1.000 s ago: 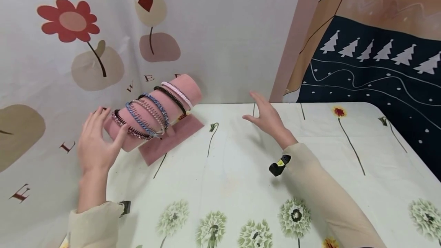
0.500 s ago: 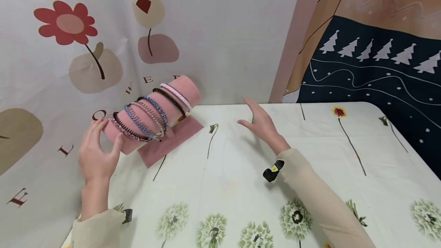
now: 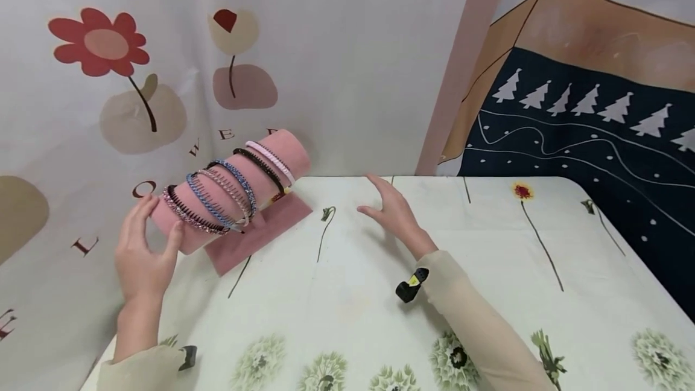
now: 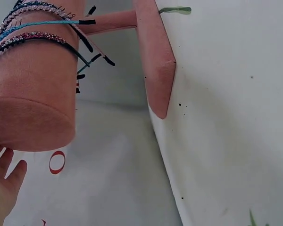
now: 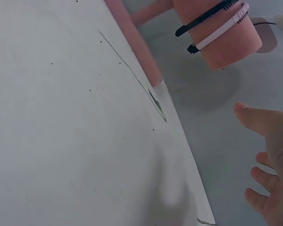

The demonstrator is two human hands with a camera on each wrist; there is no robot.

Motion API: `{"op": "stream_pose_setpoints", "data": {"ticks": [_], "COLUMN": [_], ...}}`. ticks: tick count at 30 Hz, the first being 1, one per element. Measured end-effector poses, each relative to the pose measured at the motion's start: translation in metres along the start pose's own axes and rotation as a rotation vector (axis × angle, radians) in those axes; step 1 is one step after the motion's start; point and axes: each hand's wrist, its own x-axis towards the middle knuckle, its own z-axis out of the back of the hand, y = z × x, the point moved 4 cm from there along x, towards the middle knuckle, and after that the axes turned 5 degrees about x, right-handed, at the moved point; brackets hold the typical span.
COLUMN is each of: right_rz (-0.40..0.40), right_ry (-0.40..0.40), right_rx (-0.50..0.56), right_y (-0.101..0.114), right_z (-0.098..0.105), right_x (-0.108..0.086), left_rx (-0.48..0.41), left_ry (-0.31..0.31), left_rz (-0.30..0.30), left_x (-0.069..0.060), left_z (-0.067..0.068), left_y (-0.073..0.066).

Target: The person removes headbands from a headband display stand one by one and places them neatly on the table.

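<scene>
A pink padded headband stand (image 3: pixel 286 148), a roll held up on a flat base (image 3: pixel 228 260), stands at the table's left back. Several headbands circle the roll: a pink glittery headband (image 3: pixel 186 216) at the near end, then blue, pale pink, black (image 3: pixel 259 168) and pale lilac (image 3: pixel 269 159) ones. My left hand (image 3: pixel 142 261) is at the roll's near end with fingers spread; in the left wrist view its thumb (image 4: pixel 18 172) is clear of the roll, and whether the fingertips touch is hard to tell. My right hand (image 3: pixel 395 213) hovers right of the stand, holding nothing.
A white flower-print cloth (image 3: pixel 347 312) covers the table. Behind and to the left hangs a pale printed curtain (image 3: pixel 347 65). A dark fabric with white trees (image 3: pixel 586 137) hangs at the right edge.
My right hand has moved left, nearer the stand. My left hand stays by the roll's near end, its thumb a little lower. The head view has shifted slightly.
</scene>
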Motion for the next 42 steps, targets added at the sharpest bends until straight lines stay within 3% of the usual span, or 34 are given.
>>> {"op": "stream_pose_setpoints", "data": {"ticks": [5,14,23,31,42], "right_rz": [0.025,0.037,0.098,0.138,0.179], "right_ry": [-0.013,-0.021,-0.08,-0.124,-0.215], "right_rx": [0.012,0.033,0.107,0.205,0.315], "right_y": [0.006,0.015,0.031,0.054,0.076], "right_z": [-0.009,-0.015,-0.026,-0.04,-0.049], "right_x": [0.001,0.002,0.009,0.018,0.034], "left_rx": [-0.07,-0.317,-0.762,-0.832,-0.845], "left_ry": [-0.049,-0.038,-0.03,-0.08,-0.087], "left_rz": [0.006,0.162,0.281,0.265,0.261], "left_x": [0.002,-0.006,-0.007,-0.008,-0.009], "left_z": [0.001,-0.013,-0.025,-0.025,-0.03], "left_y": [0.005,0.015,0.024,0.027,0.028]}}
